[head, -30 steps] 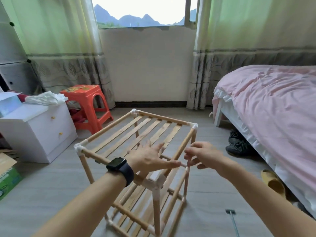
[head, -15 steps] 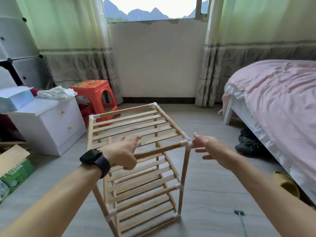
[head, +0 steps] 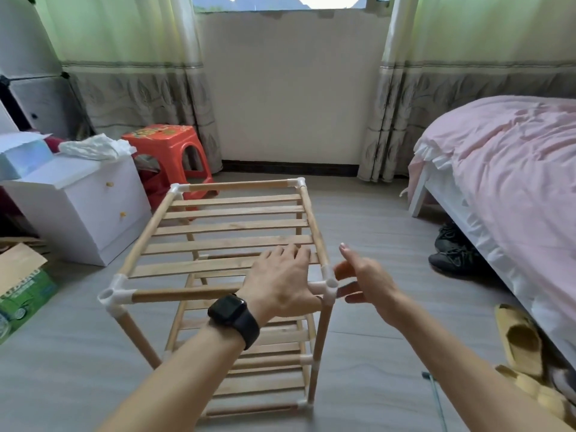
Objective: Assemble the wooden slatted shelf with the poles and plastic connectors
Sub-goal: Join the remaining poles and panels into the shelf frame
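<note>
Wooden slatted shelf (head: 230, 227) standing upright on the floor (head: 374, 213), between the white drawer unit (head: 84, 210) and the pink bed (head: 514, 166). Left hand (head: 280, 282) lies flat on the top tier, fingers straight. Right hand (head: 364, 282) hovers loose and empty, just beside the near corner's white connector (head: 328, 283).

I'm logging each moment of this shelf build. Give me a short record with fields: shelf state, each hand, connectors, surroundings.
shelf: wooden slatted shelf stands upright on the floor
left hand: left hand open, lying flat on the top tier, over the front pole
right hand: right hand open, beside the near right connector; contact unclear
open socket: near left connector has an empty top socket
surroundings: red stool and white cabinet to the left, bed to the right
</note>
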Tool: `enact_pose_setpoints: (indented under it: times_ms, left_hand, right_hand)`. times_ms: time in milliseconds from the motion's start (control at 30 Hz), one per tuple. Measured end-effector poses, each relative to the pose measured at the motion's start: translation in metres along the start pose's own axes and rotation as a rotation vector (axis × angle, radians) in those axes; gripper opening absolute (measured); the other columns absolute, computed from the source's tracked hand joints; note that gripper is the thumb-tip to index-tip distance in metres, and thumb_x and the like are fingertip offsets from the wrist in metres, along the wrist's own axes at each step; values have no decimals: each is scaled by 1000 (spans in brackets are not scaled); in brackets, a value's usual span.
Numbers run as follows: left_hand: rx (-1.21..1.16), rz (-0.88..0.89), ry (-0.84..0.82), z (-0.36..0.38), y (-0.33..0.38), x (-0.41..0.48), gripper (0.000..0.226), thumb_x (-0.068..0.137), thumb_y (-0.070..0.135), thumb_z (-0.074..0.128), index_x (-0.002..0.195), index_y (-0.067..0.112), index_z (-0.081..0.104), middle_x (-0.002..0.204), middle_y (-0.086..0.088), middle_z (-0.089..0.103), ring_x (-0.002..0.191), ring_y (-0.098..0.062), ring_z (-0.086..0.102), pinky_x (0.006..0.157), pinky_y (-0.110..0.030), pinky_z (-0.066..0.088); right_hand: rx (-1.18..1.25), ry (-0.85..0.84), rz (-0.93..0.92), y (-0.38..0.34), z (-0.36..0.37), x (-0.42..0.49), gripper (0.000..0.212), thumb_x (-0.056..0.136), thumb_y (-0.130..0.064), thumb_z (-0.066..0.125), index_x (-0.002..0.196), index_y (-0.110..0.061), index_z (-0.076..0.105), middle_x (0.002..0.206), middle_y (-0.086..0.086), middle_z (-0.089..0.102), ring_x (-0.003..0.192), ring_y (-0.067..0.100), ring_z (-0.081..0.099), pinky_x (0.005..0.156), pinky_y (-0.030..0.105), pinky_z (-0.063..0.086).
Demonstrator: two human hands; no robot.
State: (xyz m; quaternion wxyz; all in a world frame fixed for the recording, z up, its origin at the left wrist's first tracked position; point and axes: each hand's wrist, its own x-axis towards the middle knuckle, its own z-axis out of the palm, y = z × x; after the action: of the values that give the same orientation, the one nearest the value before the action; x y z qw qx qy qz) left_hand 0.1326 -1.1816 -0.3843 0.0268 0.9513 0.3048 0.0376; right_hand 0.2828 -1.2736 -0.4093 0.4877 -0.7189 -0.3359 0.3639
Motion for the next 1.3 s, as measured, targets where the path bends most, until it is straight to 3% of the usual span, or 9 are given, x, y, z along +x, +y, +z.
enact_pose_setpoints:
  times_ms: [100, 233, 367, 500, 700, 967, 1133, 1233, 1300]
  left_hand:
    - [-10, -6, -18, -3, 3, 3, 80, 80, 68, 55, 146, 26, 38, 136, -4, 47, 122, -26, 46, 100, -40, 40]
    - [33, 8, 47, -1, 4, 10, 70, 79, 64, 41, 135, 23, 49, 124, -5, 56, 113, -27, 53, 93, -43, 48]
    - [51, 19, 133, 0, -2, 15, 44, 84, 51, 51, 114, 20, 55, 100, -1, 61, 81, -24, 53, 73, -35, 43]
    - [45, 31, 172, 0, -2, 16, 35, 85, 41, 55, 112, 19, 54, 98, -1, 61, 76, -23, 47, 69, -32, 35]
    - [30, 116, 132, -2, -17, 8, 42, 82, 42, 53, 120, 22, 53, 110, 1, 61, 96, -24, 58, 85, -36, 48]
    - [112, 265, 48, -10, -67, -36, 68, 86, 53, 57, 148, 34, 36, 143, 13, 49, 127, -11, 47, 104, -34, 44]
    - [-21, 26, -228, -31, -100, -69, 86, 73, 49, 69, 148, 50, 26, 146, 15, 34, 134, -11, 28, 112, -36, 30]
    - [-72, -49, -425, -45, -108, -78, 93, 71, 39, 74, 149, 50, 26, 157, 12, 24, 143, -16, 17, 117, -46, 22]
    - [-91, -70, -499, -49, -105, -78, 94, 70, 32, 74, 150, 48, 26, 161, 10, 18, 148, -17, 10, 118, -50, 16]
  right_hand:
    - [84, -7, -16, -5, 12, 8, 56, 101, -57, 40, 99, -12, 73, 95, 4, 76, 90, 26, 72, 91, 46, 55]
    - [214, 3, -15, -15, 26, 13, 55, 99, -59, 43, 100, -15, 76, 100, 10, 74, 90, 27, 72, 87, 47, 57]
    - [275, 1, -26, -14, 37, 13, 46, 99, -54, 48, 98, -16, 75, 81, 3, 71, 76, 25, 70, 83, 46, 56]
    - [360, 41, -29, -12, 41, 14, 33, 101, -41, 52, 93, -17, 73, 68, -3, 69, 75, 27, 67, 69, 39, 53]
    - [354, 84, -4, -8, 39, 19, 29, 95, -31, 62, 113, -8, 63, 94, 4, 73, 83, 21, 71, 70, 36, 57]
    - [167, -50, -10, -28, 58, 4, 70, 74, -22, 83, 133, -14, 45, 106, 4, 68, 79, 15, 70, 74, 36, 54]
    - [-88, -137, -48, -40, 61, -5, 69, 70, -42, 89, 117, -18, 46, 110, 3, 62, 93, 15, 63, 73, 30, 52]
    - [-288, 13, -169, -42, 53, 8, 69, 80, -52, 78, 129, -17, 45, 123, 0, 50, 111, 18, 54, 87, 35, 50]
    - [-497, 117, -301, -47, 47, 21, 59, 91, -40, 68, 140, -19, 42, 138, 5, 41, 125, 24, 47, 98, 40, 47]
